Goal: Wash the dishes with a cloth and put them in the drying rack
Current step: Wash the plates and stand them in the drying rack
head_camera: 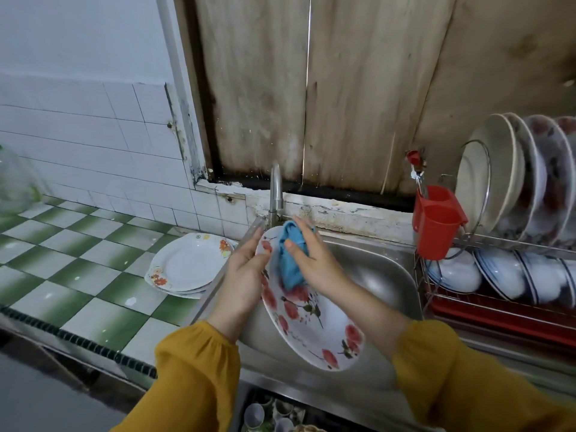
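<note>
Head: plate (311,325) between hands (246,269) (316,260) (cloth (290,269) under right)

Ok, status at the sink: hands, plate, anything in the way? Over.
Left hand grips floral plate by rim over sink. Right hand holds blue cloth against its face. Red cutlery holder hangs on drying rack, sink side.

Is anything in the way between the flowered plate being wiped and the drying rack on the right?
Partly. The red cup hangs on the sink-side end of the drying rack, between the flowered plate and the slots; other plates already fill the visible upper tier, so lifting over the cup looks necessary.
</note>
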Available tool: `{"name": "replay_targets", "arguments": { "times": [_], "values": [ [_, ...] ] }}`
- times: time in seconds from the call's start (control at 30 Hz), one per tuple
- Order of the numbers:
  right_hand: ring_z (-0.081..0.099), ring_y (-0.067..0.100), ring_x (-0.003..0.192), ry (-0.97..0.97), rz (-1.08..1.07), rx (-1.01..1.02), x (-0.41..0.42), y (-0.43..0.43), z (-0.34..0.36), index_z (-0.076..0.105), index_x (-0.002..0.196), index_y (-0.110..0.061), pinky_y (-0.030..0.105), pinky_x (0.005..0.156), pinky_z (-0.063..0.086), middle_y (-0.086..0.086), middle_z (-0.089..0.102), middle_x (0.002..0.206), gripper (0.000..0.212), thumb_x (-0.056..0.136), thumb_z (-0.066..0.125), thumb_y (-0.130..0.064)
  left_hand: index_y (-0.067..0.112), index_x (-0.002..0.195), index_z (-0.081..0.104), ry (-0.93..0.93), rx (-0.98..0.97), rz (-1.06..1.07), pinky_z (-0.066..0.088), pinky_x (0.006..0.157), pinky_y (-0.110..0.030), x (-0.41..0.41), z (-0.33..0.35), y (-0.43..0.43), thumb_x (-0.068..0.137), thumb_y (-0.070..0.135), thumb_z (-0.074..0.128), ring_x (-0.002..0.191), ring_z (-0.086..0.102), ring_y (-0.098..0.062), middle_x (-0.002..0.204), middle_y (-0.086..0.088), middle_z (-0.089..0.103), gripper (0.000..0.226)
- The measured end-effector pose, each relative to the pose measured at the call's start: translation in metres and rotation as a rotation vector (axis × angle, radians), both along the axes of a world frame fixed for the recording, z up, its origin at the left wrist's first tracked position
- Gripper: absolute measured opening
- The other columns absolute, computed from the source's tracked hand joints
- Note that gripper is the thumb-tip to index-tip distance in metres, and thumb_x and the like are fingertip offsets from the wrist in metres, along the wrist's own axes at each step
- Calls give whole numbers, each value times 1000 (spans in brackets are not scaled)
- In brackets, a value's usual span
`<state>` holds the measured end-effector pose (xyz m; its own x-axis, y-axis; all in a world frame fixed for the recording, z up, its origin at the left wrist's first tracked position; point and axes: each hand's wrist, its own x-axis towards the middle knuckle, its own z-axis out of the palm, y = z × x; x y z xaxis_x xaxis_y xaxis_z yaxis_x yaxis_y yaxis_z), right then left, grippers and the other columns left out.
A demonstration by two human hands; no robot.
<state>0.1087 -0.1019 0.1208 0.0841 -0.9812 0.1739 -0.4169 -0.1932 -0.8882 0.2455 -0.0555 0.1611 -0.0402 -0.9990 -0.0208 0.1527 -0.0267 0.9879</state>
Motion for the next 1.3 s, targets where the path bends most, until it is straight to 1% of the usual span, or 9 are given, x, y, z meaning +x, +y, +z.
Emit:
{"name": "replay_targets", "arguments": {
  "times": [0.1, 0.23, 0.43, 0.6, 0.73, 0.83, 1.07, 1.17, 1.3],
  "values": [
    [5, 7, 147, -53, 268, 3, 24, 27, 1, 18, 147, -46, 30, 119, 20, -17, 0, 161, 56, 103, 43, -23, 15, 132, 53, 69, -33, 89, 58, 77, -21, 9, -4, -8, 102, 3, 38, 88, 70, -9, 109, -3, 70, 35],
    [-10, -4, 146, 390, 433, -152, -1, 47, -23, 24, 149, -41, 26, 119, -4, -23, 1, 159, 55, 99, 45, -33, 12, 128, 60, 227, -4, 160, 60, 79, -30, 36, -6, -19, 100, 5, 44, 93, 72, -21, 110, -10, 72, 33],
    [-41, 9, 136, 632, -178, -139, -33, 20, -42, -23, 144, -37, 48, 121, -6, -10, -37, 153, 72, 103, 36, -34, 24, 120, 62, 139, -117, 3, 58, 68, -23, 26, -9, -14, 100, 7, 45, 91, 72, -15, 99, 4, 76, 32],
    [-27, 7, 144, 240, -128, -321, 26, 30, -24, -15, 148, -36, 23, 116, -15, -13, -27, 159, 71, 103, 39, -30, 25, 113, 66, 116, -204, -90, 58, 82, -27, 13, 0, -15, 96, 12, 50, 102, 70, -18, 107, 0, 74, 27],
    [-20, 6, 147, 410, 153, -342, 27, 58, -37, 5, 152, -35, 27, 118, -15, -16, -10, 162, 61, 100, 37, -34, 21, 115, 66, 238, -160, 12, 58, 79, -28, 32, -2, -25, 99, 9, 47, 105, 69, -21, 110, -4, 73, 28],
    [-23, 9, 146, 595, -104, -353, -11, 57, -55, 12, 151, -39, 37, 115, -16, -17, -9, 161, 58, 97, 32, -37, 21, 119, 66, 253, -155, 46, 58, 72, -26, 39, -5, -29, 98, 11, 50, 99, 71, -19, 108, -1, 74, 28],
    [51, 28, 123, -165, -856, -136, -75, 64, -29, 55, 127, -37, 38, 104, 44, 8, 48, 136, 48, 97, 48, 0, 19, 129, 62, 246, -108, 33, 54, 91, -53, 14, -13, -34, 98, 14, 53, 105, 68, -27, 115, -4, 72, 33],
    [64, 25, 100, -577, -881, 9, -95, 87, -1, 68, 117, -24, 37, 78, 56, 7, 63, 117, 23, 98, 55, -23, 20, 125, 64, 321, -108, 11, 59, 81, -43, -7, -9, -37, 98, 11, 52, 104, 69, -24, 116, -3, 71, 31],
    [70, 9, 90, -573, -723, -114, -104, 128, 31, 62, 122, -31, 28, 65, 60, -4, 70, 108, 45, 79, 74, -24, 21, 125, 62, 410, -74, -106, 60, 63, -29, -52, -3, -23, 100, 10, 46, 89, 73, -15, 103, 5, 75, 32]
  ]
}}
